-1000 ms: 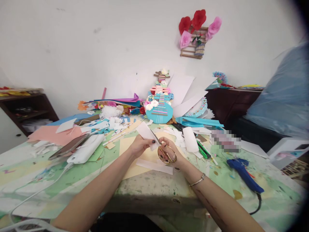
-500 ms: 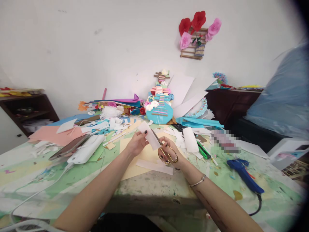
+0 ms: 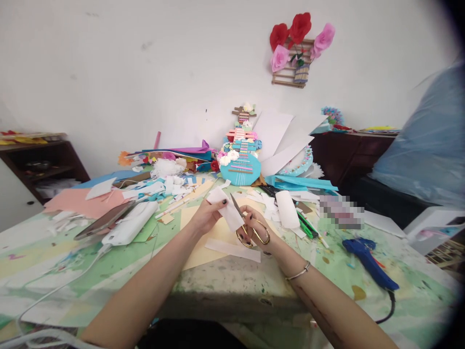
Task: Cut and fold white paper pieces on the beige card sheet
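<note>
My left hand [image 3: 206,216] pinches a small white piece of paper [image 3: 227,209] and holds it up above the table. My right hand [image 3: 258,228] has its fingers through the rings of gold-handled scissors [image 3: 250,230]. The blades point up and left and meet the paper's right edge. Under both hands lies a cream sheet [image 3: 203,242] with a white paper strip [image 3: 232,249] on it.
A blue glue gun [image 3: 366,261] with its cable lies at the right. A phone [image 3: 105,220] and a white power bank [image 3: 129,224] lie at the left. Paper scraps, green pens [image 3: 307,225], coloured sheets and a paper guitar [image 3: 240,162] crowd the back of the table.
The white paper has come lower and turned in my left hand, and the scissors' handles have spread a little wider. Both hands stay in about the same place.
</note>
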### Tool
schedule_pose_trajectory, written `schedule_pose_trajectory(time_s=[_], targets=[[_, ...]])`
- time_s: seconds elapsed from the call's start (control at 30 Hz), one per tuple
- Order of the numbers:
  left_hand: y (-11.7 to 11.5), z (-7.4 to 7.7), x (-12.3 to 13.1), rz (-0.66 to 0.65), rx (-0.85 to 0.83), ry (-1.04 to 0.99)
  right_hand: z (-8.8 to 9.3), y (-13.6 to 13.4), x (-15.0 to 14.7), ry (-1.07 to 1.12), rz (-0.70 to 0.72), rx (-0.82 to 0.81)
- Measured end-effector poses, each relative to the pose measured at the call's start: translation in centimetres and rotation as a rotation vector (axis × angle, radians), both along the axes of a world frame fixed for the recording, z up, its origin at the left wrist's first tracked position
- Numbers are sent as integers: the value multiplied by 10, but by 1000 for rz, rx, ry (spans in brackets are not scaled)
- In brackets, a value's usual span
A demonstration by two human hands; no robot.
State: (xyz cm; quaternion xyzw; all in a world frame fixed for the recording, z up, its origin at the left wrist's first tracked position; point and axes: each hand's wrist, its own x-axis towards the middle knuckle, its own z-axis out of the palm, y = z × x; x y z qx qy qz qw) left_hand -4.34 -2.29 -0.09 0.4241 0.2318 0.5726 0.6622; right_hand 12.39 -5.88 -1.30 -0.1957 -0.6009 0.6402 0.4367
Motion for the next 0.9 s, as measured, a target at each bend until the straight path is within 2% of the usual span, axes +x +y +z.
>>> schedule_pose_trajectory(time_s=[0.3,0.6,0.8,0.9], targets=[[-3,1,1,-16,19,115,-3,3,0,28,-61,-34],[-1,-1,-1,-39,33,100,-3,2,-4,37,-115,-6],[0,0,-2,-37,41,96,-5,2,-5,-1,-77,-45],[-1,1,-2,-25,37,100,-2,0,-6,-10,-106,-68]])
